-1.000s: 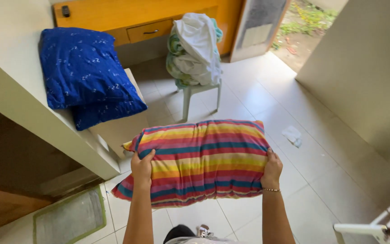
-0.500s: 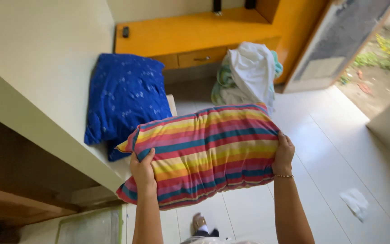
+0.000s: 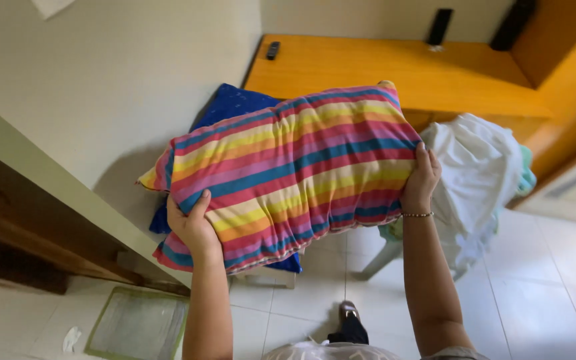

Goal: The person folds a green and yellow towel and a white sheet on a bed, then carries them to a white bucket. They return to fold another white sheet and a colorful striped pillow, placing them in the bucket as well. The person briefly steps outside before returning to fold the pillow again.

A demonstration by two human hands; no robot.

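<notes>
I hold the striped pillow (image 3: pixel 288 177) in the air, my left hand (image 3: pixel 193 227) clamped on its lower end and my right hand (image 3: pixel 423 180) gripping the other. It is not yet set down; the blue pillow (image 3: pixel 231 107) lies just beyond my left hand, the white laundry (image 3: pixel 478 173) beside my right.

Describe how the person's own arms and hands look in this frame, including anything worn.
Both forearms are bare, with no sleeves reaching into view and no gloves. The right hand has a thin beaded bracelet around its wrist. The left hand and its wrist carry nothing: no watch, band or ring can be seen.
</notes>
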